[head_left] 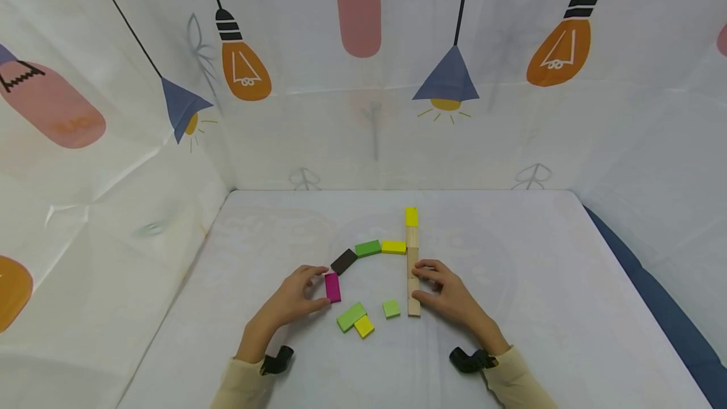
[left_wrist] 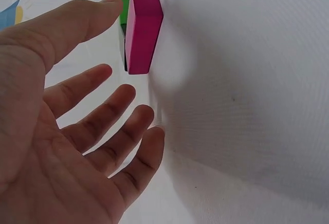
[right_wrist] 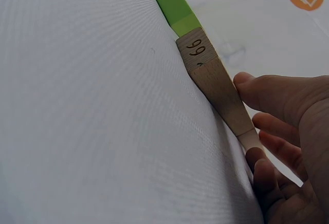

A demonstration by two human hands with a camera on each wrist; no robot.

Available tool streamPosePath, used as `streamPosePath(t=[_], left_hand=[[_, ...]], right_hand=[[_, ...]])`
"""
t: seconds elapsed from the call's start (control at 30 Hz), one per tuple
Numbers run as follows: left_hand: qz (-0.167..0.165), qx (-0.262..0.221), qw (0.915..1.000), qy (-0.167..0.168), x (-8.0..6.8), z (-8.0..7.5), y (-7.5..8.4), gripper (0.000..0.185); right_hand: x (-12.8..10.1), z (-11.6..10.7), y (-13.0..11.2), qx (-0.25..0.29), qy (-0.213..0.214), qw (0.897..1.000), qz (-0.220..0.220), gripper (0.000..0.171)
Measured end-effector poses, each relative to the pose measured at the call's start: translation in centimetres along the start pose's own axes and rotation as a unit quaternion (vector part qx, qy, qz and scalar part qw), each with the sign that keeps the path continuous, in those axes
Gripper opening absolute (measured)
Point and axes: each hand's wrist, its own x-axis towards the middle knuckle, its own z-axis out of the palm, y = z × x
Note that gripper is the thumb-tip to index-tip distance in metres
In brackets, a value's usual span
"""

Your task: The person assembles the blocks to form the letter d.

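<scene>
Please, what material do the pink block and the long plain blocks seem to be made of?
Pink block: probably wood under matt opaque paint; crisp edges, no grain showing, so plastic is possible. Left hand touches it.
Plain blocks: bare, unpainted wood; pale tan with faint grain and a dark stamped "66". Right hand rests against them.

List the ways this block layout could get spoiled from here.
1. The right hand presses its fingertips against the side of the wooden strip row; a slight push could skew the line, including the yellow block at its far end.
2. The left hand touches the magenta block, which stands on edge in the left wrist view; a nudge might tip it or knock the dark block beside it.
</scene>
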Motion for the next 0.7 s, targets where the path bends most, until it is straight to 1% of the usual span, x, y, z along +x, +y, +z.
streamPosePath(t=[0.2,0.33,0.43,0.57,0.7], left_hand=[[-0.011,0.0,0.9999,0.004,-0.5,-0.4,0.3,0.064],[-0.01,-0.008,0.9999,0.006,-0.9,-0.7,0.6,0.062],[0.006,-0.011,0.9999,0.0,-1.1,-0.6,1.0,0.06],[0.044,-0.007,0.9988,-0.021,-1.2,-0.1,1.4,0.057],[0.074,0.001,0.9963,-0.044,-1.0,0.4,2.2,0.055]], right_hand=[[0.0,0.0,0.0,0.004,-0.001,1.0,0.002,0.047],[0.0,0.0,0.0,0.004,-0.002,1.0,0.001,0.047],[0.0,0.0,0.0,0.004,-0.003,1.0,0.002,0.048],[0.1,0.0,0.0,0.006,-0.004,1.0,0.005,0.047],[0.1,0.0,-0.1,0.007,-0.005,1.0,0.009,0.048]])
